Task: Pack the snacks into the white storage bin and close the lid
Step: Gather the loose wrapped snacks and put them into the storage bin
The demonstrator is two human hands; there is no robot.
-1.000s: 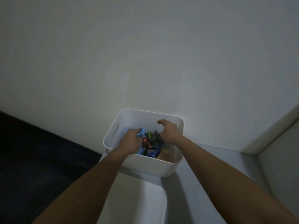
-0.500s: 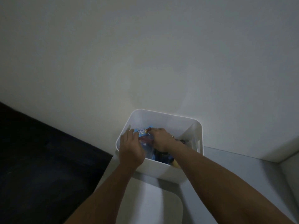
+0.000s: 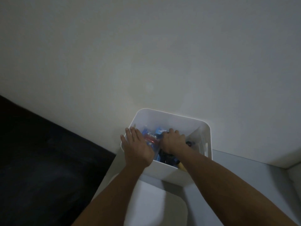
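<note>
Since a moment ago the left hand (image 3: 138, 147) flattened open on the white storage bin (image 3: 171, 119) rim; right hand (image 3: 173, 142) curled on snack packets (image 3: 151, 137) inside, grip unclear. Pushing could tip it off the surface (image 3: 244, 185).

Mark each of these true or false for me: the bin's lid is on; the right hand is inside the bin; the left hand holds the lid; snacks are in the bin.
1. The lid is on the white bin. False: it lies in front of the open bin.
2. The right hand is inside the bin. True.
3. The left hand holds the lid. False: it rests flat at the bin's left rim.
4. Snacks are in the bin. True.
</note>
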